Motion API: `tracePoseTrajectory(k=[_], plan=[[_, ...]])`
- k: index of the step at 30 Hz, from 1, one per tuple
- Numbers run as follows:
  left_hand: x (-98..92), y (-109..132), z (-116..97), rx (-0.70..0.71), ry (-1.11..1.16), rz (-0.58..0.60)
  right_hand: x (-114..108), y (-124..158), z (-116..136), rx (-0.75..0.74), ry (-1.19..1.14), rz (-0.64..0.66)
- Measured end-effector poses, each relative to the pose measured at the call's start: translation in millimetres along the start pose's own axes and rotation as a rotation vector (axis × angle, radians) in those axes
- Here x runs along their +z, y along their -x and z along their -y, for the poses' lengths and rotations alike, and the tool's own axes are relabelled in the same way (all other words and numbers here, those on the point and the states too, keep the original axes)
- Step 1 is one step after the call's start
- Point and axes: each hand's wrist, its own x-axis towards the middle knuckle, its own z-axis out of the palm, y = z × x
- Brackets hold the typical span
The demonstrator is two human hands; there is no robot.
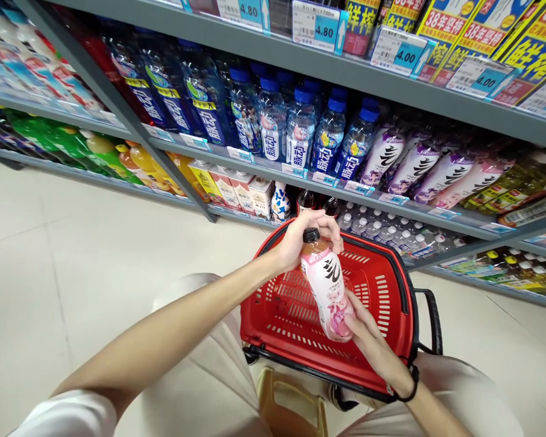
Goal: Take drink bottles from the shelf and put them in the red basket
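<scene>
A pink-labelled drink bottle with a black cap is held between both hands above a red shopping basket. My left hand is wrapped round the bottle's neck just below the cap. My right hand cups the bottle's base from below, with a black band on its wrist. The basket looks to have nothing inside and rests by my knees; its black handle hangs to the right.
Grey store shelves run across the top, stocked with blue-capped bottles, purple and pink bottles, cartons and orange drinks. Price tags line the shelf edges. Pale tiled floor lies to the left. A yellowish stool sits under me.
</scene>
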Motion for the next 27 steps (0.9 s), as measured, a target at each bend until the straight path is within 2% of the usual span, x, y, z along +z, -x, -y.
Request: tracePoseTrajectory(k=[4,6,9,11,13,16,19,22,25,27], plan=[[-11.7,-1,-8,-0.041,-0.351,0.151,-3,-6,3,-0.082,0.096,0.042],[-17.1,-2,-8,-0.170,-0.490,0.185,-6,-13,2,-0.170,0.260,-0.024],[-20.1,-3,0,-0.446,-0.554,0.184,-17,-25,-3,-0.257,0.545,-0.160],[-18.3,-6,8,-0.555,-0.587,0.224,-26,-30,-5,-0.271,0.730,-0.193],[-14.6,-13,17,-0.583,-0.621,0.272,-35,-34,-4,-0.247,0.906,-0.193],[-9.0,-30,34,-0.567,-0.692,0.277,-47,-37,1,-0.167,1.070,-0.186],[-5.0,-52,66,-0.493,-0.898,0.292,-61,-38,8,-0.029,1.185,-0.179],[-2.5,-74,112,-0.447,-1.146,0.322,-79,-36,16,0.130,1.278,-0.117],[-3.2,-91,162,-0.523,-1.307,0.289,-94,-32,23,0.235,1.325,-0.012],[-6.4,-98,191,-0.590,-1.397,0.256,-100,-28,30,0.256,1.339,0.041]])
